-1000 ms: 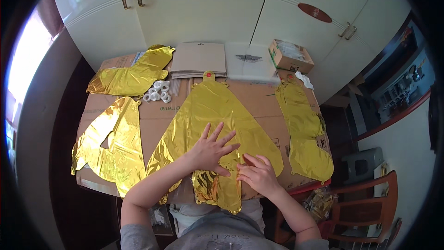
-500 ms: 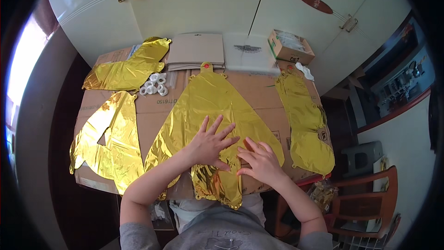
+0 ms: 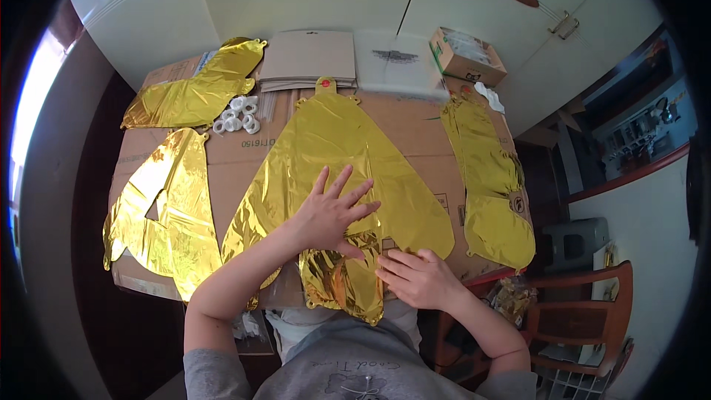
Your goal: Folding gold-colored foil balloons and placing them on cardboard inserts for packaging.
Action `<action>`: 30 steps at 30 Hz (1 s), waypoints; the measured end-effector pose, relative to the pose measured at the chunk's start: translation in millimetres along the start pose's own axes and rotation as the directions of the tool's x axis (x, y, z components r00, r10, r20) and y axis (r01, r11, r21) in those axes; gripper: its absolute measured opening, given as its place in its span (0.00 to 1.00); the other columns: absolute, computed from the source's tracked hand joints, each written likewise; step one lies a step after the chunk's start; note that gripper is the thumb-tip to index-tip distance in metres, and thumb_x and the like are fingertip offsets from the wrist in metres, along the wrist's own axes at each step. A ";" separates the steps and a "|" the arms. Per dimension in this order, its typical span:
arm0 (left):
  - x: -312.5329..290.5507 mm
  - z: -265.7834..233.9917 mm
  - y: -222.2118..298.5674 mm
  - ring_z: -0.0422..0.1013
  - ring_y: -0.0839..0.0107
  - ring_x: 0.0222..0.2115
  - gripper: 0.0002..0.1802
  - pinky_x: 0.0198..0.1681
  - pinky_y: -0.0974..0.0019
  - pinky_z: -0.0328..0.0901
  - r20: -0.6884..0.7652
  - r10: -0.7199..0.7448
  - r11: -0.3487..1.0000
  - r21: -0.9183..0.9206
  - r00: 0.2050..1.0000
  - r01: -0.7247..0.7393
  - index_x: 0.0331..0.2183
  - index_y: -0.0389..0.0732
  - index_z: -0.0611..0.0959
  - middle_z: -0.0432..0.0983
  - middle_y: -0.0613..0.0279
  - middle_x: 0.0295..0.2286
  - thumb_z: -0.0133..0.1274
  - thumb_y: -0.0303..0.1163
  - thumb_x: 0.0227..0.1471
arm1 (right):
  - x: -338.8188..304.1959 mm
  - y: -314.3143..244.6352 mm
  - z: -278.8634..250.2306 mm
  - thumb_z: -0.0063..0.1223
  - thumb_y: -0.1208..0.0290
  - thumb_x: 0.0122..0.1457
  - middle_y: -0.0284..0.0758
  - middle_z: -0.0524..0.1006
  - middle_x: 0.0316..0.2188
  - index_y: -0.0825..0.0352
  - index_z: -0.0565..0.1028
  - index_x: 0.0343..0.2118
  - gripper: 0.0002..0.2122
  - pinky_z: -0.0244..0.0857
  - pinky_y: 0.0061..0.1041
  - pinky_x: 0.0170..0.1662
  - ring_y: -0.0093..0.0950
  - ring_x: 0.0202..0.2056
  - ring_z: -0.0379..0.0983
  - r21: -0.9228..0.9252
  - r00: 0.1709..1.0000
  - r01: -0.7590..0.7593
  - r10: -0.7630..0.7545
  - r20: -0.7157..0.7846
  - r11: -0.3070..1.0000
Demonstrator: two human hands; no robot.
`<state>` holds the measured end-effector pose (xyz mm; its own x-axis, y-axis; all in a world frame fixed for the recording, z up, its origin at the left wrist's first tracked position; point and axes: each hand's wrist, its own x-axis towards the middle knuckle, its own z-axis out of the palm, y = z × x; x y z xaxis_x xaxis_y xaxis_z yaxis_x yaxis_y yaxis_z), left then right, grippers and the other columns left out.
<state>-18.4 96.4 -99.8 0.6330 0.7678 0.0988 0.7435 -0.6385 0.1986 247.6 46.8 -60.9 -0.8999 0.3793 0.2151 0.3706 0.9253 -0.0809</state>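
Note:
A flat gold foil balloon (image 3: 329, 148) lies in the middle of the cardboard-topped table, its lower part folded over into a shiny crumpled flap (image 3: 333, 274) at the near edge. My left hand (image 3: 329, 215) rests palm down on the balloon with its fingers spread. Just right of it, my right hand (image 3: 418, 275) has its fingers bent together at the right edge of the folded flap, and the fingertips seem to pinch the foil. Its thumb is mostly hidden. A red dot marks the tab at the balloon's far end.
More flat gold foil balloons lie at the left (image 3: 185, 200), far left (image 3: 185, 104) and right (image 3: 489, 185). White ribbon rolls (image 3: 238, 115), a cardboard stack (image 3: 307, 59) and an open box (image 3: 466, 59) stand along the back. A wooden chair (image 3: 578, 318) is at the right.
The right hand has shifted slightly down, and its spread fingers have drawn together at the flap's edge. The left hand stays flat on the balloon. The view has tipped slightly downward.

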 end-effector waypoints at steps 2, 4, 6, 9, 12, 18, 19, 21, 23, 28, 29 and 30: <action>0.7 0.4 0.3 0.43 0.38 0.64 0.56 0.61 0.28 0.39 -0.005 0.006 1.000 0.004 1.000 -0.006 0.60 0.56 0.67 0.52 0.56 0.63 0.55 0.75 0.31 | -8.2 -3.3 2.3 0.56 0.64 0.53 0.25 0.76 0.50 0.59 0.79 0.43 0.15 0.58 0.23 0.44 0.19 0.52 0.69 0.016 0.999 0.015 -0.016 0.030 1.000; 1.4 0.2 0.3 0.43 0.38 0.64 0.57 0.61 0.28 0.39 0.000 0.004 1.000 0.014 1.000 -0.004 0.60 0.57 0.67 0.52 0.56 0.64 0.55 0.76 0.31 | -13.9 -8.4 3.5 0.57 0.64 0.52 0.25 0.76 0.50 0.59 0.79 0.43 0.15 0.58 0.23 0.44 0.19 0.52 0.68 0.041 0.999 0.014 -0.015 0.044 0.999; 2.3 -0.1 0.6 0.43 0.39 0.65 0.57 0.62 0.28 0.39 0.015 -0.006 1.000 0.030 1.000 0.005 0.61 0.58 0.66 0.52 0.56 0.64 0.54 0.77 0.31 | -17.5 -13.3 2.8 0.56 0.64 0.52 0.24 0.76 0.49 0.59 0.80 0.42 0.14 0.57 0.23 0.43 0.18 0.52 0.68 0.076 0.999 -0.005 0.002 0.040 0.997; 1.5 -0.8 0.1 0.43 0.39 0.65 0.57 0.62 0.28 0.39 0.022 -0.006 0.999 0.033 1.000 0.005 0.61 0.59 0.66 0.52 0.56 0.64 0.54 0.77 0.31 | -24.8 -17.5 21.4 0.56 0.67 0.53 0.24 0.77 0.47 0.59 0.80 0.40 0.11 0.56 0.23 0.42 0.17 0.51 0.70 -0.098 0.996 0.049 -0.056 -0.075 0.994; 0.9 0.9 -0.2 0.43 0.38 0.64 0.56 0.61 0.27 0.39 -0.015 0.007 1.000 0.001 1.000 -0.007 0.60 0.56 0.67 0.52 0.56 0.63 0.54 0.76 0.31 | -28.6 -26.6 33.4 0.55 0.68 0.53 0.23 0.78 0.45 0.59 0.81 0.37 0.09 0.55 0.22 0.40 0.17 0.48 0.72 -0.133 0.986 0.045 -0.065 -0.152 0.990; 1.2 -0.7 0.1 0.43 0.38 0.64 0.56 0.61 0.27 0.40 -0.001 0.008 1.000 0.003 1.000 -0.008 0.60 0.56 0.67 0.52 0.56 0.64 0.54 0.76 0.32 | -35.9 -36.0 47.5 0.56 0.68 0.53 0.23 0.80 0.41 0.58 0.81 0.34 0.07 0.54 0.22 0.39 0.17 0.46 0.74 -0.034 0.958 0.007 -0.017 -0.286 0.999; 1.0 -0.5 0.2 0.43 0.38 0.64 0.56 0.61 0.27 0.40 0.001 0.007 1.000 0.004 1.000 -0.007 0.60 0.56 0.67 0.52 0.56 0.64 0.54 0.76 0.32 | -37.1 -36.6 48.3 0.57 0.68 0.53 0.23 0.80 0.41 0.58 0.81 0.34 0.06 0.54 0.22 0.39 0.17 0.46 0.74 -0.024 0.956 0.008 -0.015 -0.292 1.000; 1.0 -0.7 0.1 0.43 0.38 0.64 0.56 0.61 0.27 0.40 0.005 0.005 1.000 0.009 1.000 -0.005 0.60 0.57 0.67 0.52 0.56 0.64 0.54 0.76 0.32 | -38.0 -36.6 48.9 0.58 0.68 0.52 0.23 0.80 0.40 0.57 0.81 0.33 0.06 0.55 0.22 0.40 0.17 0.45 0.74 -0.005 0.952 0.010 -0.011 -0.306 1.000; 1.0 -0.5 0.4 0.43 0.39 0.64 0.56 0.61 0.28 0.40 0.008 0.003 1.000 0.019 1.000 -0.003 0.60 0.57 0.67 0.52 0.56 0.64 0.53 0.77 0.32 | -36.7 -34.1 45.1 0.60 0.67 0.51 0.22 0.80 0.40 0.57 0.81 0.34 0.07 0.56 0.22 0.41 0.17 0.45 0.74 0.114 0.962 0.032 0.001 -0.275 0.993; 0.8 0.7 -0.4 0.43 0.38 0.64 0.56 0.61 0.27 0.40 -0.004 0.009 1.000 0.010 1.000 -0.009 0.60 0.57 0.67 0.52 0.56 0.64 0.54 0.76 0.33 | -13.6 -12.5 18.5 0.62 0.64 0.51 0.21 0.80 0.41 0.56 0.81 0.38 0.11 0.57 0.24 0.44 0.20 0.47 0.73 0.247 0.973 -0.075 0.125 -0.193 0.966; 0.1 0.1 -0.2 0.43 0.38 0.64 0.56 0.61 0.27 0.40 0.002 0.004 1.000 0.010 1.000 -0.004 0.60 0.57 0.67 0.52 0.56 0.64 0.54 0.76 0.33 | -7.1 -6.3 18.1 0.62 0.63 0.51 0.21 0.79 0.42 0.56 0.81 0.39 0.12 0.57 0.25 0.45 0.20 0.48 0.72 0.167 0.965 -0.128 0.161 -0.208 0.978; -0.1 -1.0 -0.7 0.43 0.38 0.64 0.56 0.61 0.27 0.39 0.005 -0.001 1.000 0.011 1.000 0.001 0.60 0.57 0.67 0.52 0.56 0.64 0.54 0.76 0.33 | -1.9 -1.1 18.4 0.62 0.62 0.52 0.21 0.79 0.43 0.56 0.81 0.40 0.13 0.58 0.25 0.45 0.21 0.49 0.72 0.084 0.955 -0.179 0.193 -0.227 0.980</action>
<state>-19.2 96.8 -99.0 0.6333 0.7682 0.0940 0.7465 -0.6384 0.1875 244.6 45.2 -79.2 -0.7353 0.5394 0.4104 0.5047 0.8399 -0.1995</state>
